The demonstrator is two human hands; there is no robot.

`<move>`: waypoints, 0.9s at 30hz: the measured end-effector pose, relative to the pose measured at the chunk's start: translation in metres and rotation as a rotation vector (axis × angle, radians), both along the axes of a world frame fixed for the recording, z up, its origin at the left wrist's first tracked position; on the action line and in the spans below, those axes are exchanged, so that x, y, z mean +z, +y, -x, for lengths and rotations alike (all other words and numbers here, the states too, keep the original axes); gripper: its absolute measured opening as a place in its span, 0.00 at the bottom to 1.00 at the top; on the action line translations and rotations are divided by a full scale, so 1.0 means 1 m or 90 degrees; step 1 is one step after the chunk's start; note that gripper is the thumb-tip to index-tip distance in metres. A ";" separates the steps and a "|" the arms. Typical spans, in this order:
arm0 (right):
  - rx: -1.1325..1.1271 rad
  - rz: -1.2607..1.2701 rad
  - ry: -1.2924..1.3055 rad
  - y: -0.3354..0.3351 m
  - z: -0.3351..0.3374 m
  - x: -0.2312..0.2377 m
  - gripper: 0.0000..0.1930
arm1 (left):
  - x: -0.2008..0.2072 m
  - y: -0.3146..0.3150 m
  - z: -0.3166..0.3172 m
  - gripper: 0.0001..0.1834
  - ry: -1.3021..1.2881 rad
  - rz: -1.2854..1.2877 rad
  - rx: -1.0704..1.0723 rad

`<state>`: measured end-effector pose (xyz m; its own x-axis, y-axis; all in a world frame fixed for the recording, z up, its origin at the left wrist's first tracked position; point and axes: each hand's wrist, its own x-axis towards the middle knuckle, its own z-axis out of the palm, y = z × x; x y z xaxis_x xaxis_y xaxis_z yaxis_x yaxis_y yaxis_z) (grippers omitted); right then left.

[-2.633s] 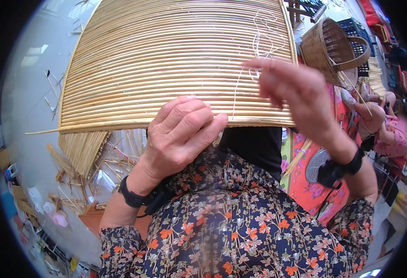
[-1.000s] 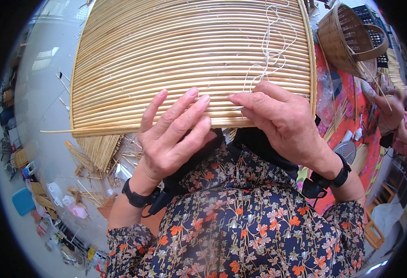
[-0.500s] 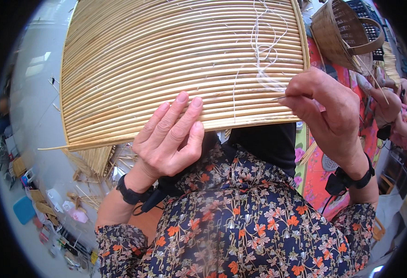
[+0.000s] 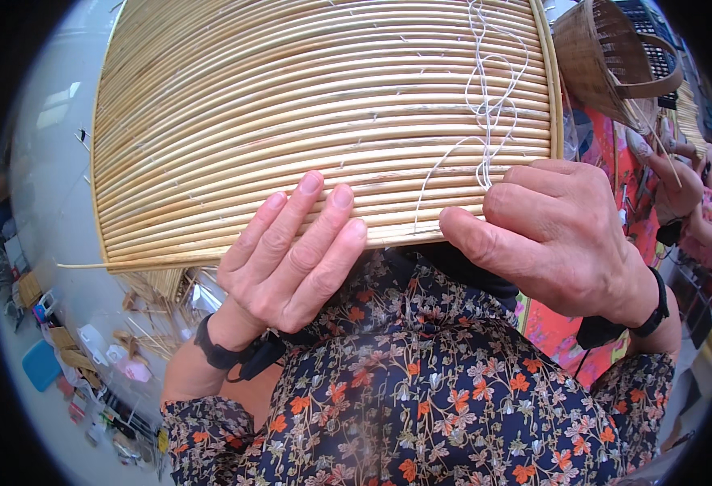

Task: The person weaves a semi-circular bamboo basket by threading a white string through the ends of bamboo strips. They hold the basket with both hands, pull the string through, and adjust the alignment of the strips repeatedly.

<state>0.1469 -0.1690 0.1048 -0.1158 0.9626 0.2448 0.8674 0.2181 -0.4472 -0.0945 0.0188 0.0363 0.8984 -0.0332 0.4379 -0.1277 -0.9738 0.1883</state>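
Note:
A panel of pale straw-coloured stalks (image 4: 291,113), laid side by side and stitched with white thread, spans the view in front of me. My left hand (image 4: 291,255) lies open at its near edge, fingers flat on the stalks and thumb along the rim. My right hand (image 4: 558,235) is closed at the near right part of the panel, with the thumb pointing left along the edge. What its curled fingers pinch is hidden. Loose white thread (image 4: 485,101) loops over the stalks and runs down to the right hand; one strand curves to the near edge.
A woven basket (image 4: 591,57) with a handle stands at the far right on a red flowered cloth (image 4: 557,340). Beyond it are another person's hands (image 4: 680,182). Cut stalks (image 4: 157,287) and a blue stool (image 4: 42,364) are on the left.
The right hand, which pinched a thin needle above the stalks, has come down and left to the near edge, its fingers curling over. The panel has shifted slightly nearer and the loose thread rightward.

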 end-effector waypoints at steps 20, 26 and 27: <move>0.098 -0.014 -0.016 0.010 0.010 0.003 0.19 | 0.000 0.007 0.010 0.12 0.026 -0.033 -0.003; 0.103 -0.071 -0.074 0.000 0.021 -0.006 0.21 | -0.003 0.007 0.019 0.14 0.049 -0.029 -0.032; 0.104 -0.061 -0.071 -0.001 0.022 -0.005 0.21 | -0.004 0.007 0.021 0.14 0.050 -0.034 -0.033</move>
